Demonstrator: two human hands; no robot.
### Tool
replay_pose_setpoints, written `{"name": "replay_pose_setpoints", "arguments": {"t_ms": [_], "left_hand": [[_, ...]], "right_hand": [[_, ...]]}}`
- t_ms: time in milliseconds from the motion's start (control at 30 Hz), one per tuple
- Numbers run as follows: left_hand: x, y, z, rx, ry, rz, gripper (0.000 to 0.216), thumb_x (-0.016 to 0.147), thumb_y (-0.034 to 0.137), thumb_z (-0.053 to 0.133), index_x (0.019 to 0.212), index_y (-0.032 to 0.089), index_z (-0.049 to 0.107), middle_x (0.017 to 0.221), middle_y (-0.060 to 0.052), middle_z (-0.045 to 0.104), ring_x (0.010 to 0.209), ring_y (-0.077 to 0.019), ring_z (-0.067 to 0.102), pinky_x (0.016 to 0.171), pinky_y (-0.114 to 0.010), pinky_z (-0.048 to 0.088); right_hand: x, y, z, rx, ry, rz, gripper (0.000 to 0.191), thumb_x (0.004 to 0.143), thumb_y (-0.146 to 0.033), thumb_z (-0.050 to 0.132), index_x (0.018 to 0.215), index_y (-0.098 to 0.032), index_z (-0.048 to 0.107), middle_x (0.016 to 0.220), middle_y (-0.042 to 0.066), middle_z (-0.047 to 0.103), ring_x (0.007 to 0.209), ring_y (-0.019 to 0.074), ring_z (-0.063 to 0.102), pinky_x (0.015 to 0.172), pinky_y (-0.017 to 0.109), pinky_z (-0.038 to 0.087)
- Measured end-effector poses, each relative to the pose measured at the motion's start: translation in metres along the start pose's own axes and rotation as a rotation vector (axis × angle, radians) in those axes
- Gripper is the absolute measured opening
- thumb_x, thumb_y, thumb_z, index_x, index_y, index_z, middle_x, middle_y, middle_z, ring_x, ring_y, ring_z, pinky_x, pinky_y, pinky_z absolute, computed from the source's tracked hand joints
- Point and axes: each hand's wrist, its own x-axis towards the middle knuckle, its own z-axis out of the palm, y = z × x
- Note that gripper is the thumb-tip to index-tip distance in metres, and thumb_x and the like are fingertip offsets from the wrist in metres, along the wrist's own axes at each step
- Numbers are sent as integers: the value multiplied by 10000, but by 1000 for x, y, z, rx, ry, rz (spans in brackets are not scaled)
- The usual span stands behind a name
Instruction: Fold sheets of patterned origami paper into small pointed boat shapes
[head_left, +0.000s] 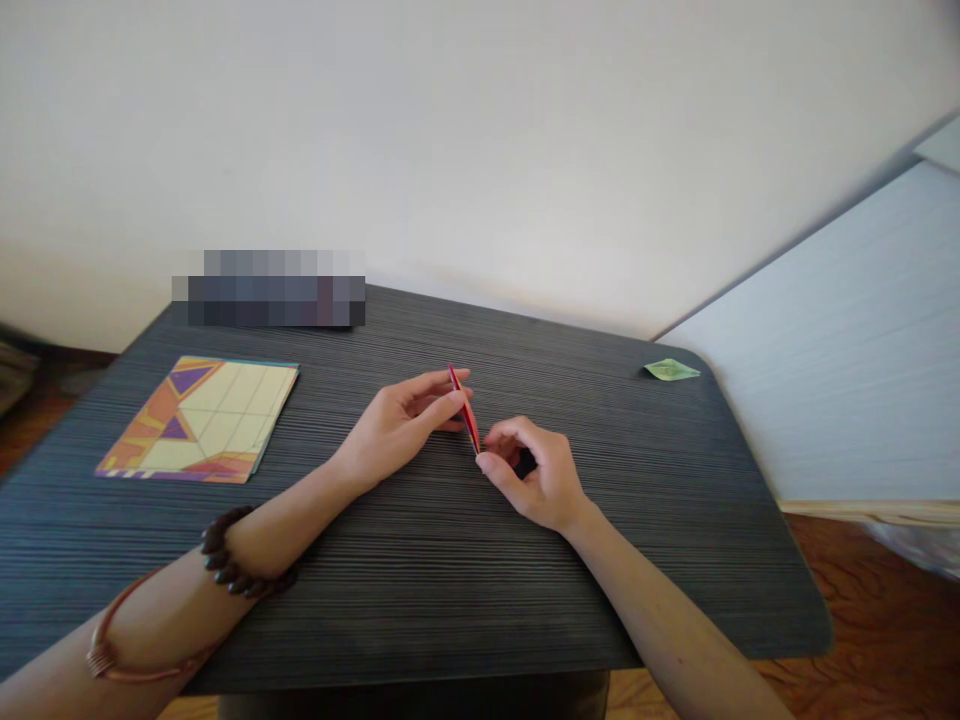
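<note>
Over the middle of the dark table, a small piece of folded red paper (466,412) is turned nearly edge-on to me. My left hand (401,425) pinches it near its upper part, thumb on the near face and fingers behind. At the paper's lower tip, my right hand (536,470) has thumb and forefinger curled close together against it. Whether the right fingers grip the tip or only touch it is hard to make out. The paper's far side is hidden.
Patterned paper sheets (232,415) lie stacked on the left of the table (420,570). A folded green paper piece (672,370) rests near the far right corner. A blurred-out object (270,290) stands at the back left, by the wall (480,150). A pale panel (847,370) borders the right.
</note>
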Motion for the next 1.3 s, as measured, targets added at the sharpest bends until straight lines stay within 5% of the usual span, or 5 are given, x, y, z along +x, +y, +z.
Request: {"name": "replay_pose_setpoints", "arguments": {"t_ms": [767, 967, 1300], "left_hand": [[-3, -5, 1, 224, -65, 126, 340, 790, 359, 610, 1086, 201, 662, 1110, -41, 673, 1040, -236, 614, 905, -348, 503], [-3, -6, 0, 253, -82, 123, 371, 807, 362, 591, 1140, 204, 631, 1139, -29, 663, 1027, -221, 621, 894, -328, 506], [-8, -7, 4, 603, -84, 267, 374, 819, 275, 516, 1168, 173, 604, 1125, -48, 667, 938, -196, 653, 865, -309, 512]], "right_hand": [[1, 3, 2, -89, 32, 55, 143, 834, -267, 520, 723, -185, 557, 572, -33, 613, 441, 61, 500, 467, 179, 400], [2, 3, 1, -283, 108, 147, 148, 817, -265, 509, 701, -185, 552, 538, -35, 584, 436, 72, 502, 473, 190, 368], [1, 4, 4, -471, 23, 176, 223, 854, -294, 481, 708, -191, 613, 549, -20, 607, 456, 88, 530, 499, 205, 343]]}}
